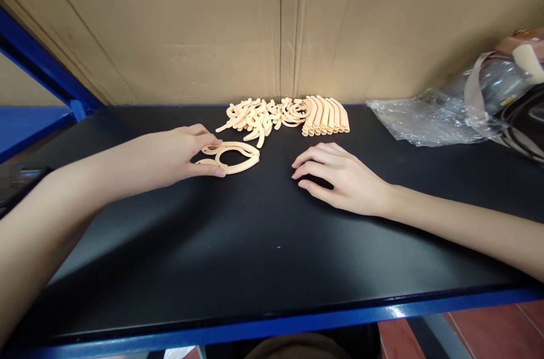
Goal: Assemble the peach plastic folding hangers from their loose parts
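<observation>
A brown cardboard panel [191, 25] stands upright along the far side, with vertical creases near its middle. In front of it spreads a black tabletop [255, 246], edged on the near side by a blue metal rail [272, 329]. At the far right, a crumpled clear plastic bag [429, 115] lies on the tabletop, other items bunched against it at the edge of view.

The right hand [344, 178] is low over the tabletop, right of the middle, palm down. Its fingers are loosely bent, slightly spread and free of any piece; whether the fingertips touch the surface I cannot tell. The left hand [191, 149] reaches in from the left and grasps a cream plastic assembly, its thumb along the near edge and its fingers on the far edge.

At the far side, a jumbled pile of curved cream arms [250, 118] lies left of centre. To its right, a neat row of hollow curved cream pieces [325, 115] lies side by side. The cream plastic assembly [245, 165] lies flat, just nearer than the pile, its curved parts framing a rounded opening; its left end is partly hidden by the left hand. Cream hooked pieces [293, 112] cluster between the pile and the row.
</observation>
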Tool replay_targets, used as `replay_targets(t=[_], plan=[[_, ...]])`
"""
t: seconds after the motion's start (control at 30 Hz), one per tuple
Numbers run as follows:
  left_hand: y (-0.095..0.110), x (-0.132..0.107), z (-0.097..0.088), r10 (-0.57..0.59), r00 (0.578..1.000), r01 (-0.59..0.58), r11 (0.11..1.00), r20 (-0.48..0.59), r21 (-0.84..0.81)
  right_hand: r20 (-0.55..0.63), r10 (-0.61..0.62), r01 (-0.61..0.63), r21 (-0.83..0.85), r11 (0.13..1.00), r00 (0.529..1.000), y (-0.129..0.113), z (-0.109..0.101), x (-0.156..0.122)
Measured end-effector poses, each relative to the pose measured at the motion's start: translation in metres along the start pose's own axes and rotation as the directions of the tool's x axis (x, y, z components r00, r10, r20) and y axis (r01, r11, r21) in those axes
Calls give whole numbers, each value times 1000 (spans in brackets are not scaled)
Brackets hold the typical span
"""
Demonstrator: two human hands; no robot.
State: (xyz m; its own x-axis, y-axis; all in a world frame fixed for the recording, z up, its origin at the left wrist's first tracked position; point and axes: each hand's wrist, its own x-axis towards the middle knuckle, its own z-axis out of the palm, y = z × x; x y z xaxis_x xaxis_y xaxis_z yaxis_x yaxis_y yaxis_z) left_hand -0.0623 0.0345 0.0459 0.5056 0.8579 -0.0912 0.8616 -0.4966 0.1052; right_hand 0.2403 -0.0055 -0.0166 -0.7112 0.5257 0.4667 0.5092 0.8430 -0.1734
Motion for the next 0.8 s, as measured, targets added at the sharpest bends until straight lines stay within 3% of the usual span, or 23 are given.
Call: replay_targets(t=[0.4,0.8], plan=[[-4,-3,4,65,998,-65,996,2,53,33,14,-14,1,1000,999,0,0,0],[-8,-1,5,18,998,-22,997,63,69,40,14,-14,-2,1000,999,-1,-1,0]])
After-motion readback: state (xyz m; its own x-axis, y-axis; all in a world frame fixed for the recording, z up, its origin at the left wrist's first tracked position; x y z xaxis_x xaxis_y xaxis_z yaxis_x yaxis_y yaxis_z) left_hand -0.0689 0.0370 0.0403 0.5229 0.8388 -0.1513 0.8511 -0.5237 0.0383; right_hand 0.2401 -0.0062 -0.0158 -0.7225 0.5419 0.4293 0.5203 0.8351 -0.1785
